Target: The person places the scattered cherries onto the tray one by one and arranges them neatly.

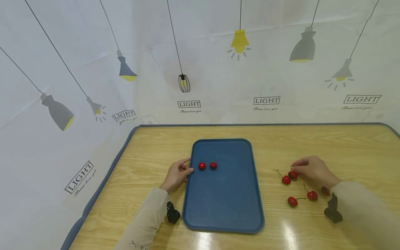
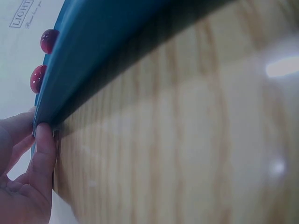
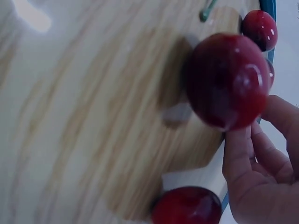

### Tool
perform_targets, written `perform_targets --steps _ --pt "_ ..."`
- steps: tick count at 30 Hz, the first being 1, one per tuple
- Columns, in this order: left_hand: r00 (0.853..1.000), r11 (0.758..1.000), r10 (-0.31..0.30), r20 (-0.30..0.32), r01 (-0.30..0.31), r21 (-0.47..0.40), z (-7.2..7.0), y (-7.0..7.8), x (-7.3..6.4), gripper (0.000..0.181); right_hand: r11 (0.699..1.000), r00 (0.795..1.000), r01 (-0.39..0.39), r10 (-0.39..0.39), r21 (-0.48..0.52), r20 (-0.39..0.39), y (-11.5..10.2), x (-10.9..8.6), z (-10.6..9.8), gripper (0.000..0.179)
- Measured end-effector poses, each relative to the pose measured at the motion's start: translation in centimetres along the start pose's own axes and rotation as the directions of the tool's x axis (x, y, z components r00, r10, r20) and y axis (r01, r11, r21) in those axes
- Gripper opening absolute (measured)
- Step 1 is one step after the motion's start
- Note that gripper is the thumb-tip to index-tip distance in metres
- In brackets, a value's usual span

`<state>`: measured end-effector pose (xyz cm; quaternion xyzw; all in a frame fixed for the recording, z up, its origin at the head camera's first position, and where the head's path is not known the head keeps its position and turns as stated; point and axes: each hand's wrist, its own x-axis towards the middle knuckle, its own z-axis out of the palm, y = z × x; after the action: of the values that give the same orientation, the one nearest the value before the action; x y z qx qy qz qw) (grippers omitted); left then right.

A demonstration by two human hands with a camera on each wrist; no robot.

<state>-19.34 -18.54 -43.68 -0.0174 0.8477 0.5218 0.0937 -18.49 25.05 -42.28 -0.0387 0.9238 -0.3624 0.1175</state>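
Note:
My left hand (image 1: pixel 176 175) pinches the left rim of a blue tray (image 1: pixel 223 201), thumb on one side and fingers on the other, as the left wrist view also shows. Inside the tray's upper left, two red cherries (image 1: pixel 207 165) sit side by side with their stems up. To the right of the tray, my right hand (image 1: pixel 314 170) has its thumb and index finger together at the top of a dark red cherry (image 1: pixel 292 175), pinching it by the stem. Another stemmed cherry (image 1: pixel 285 180) lies right beside that one. In the right wrist view, a large near cherry (image 3: pixel 229 81) partly hides the right fingertips.
Nearer the front right on the wooden table (image 1: pixel 156 146) lie more cherries: one with its stem sideways (image 1: pixel 292 201), one with its stem up (image 1: pixel 312 195) and one partly behind the right sleeve (image 1: pixel 325 190). A lamp-printed white cloth (image 1: pixel 218 69) bounds the table's back and left.

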Motion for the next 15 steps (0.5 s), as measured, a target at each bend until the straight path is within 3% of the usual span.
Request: perform_targets --steps 9,15 --pt "1.0 1.0 0.005 0.001 -0.005 0.003 0.03 -0.03 0.07 0.047 1.0 1.0 -0.018 0.018 -0.005 0.01 -0.13 0.41 0.37 0.028" --pt "1.0 1.0 0.008 0.003 -0.008 0.007 -0.01 -0.14 0.11 0.047 1.0 1.0 0.012 -0.012 -0.021 0.002 -0.16 0.49 0.42 0.025"
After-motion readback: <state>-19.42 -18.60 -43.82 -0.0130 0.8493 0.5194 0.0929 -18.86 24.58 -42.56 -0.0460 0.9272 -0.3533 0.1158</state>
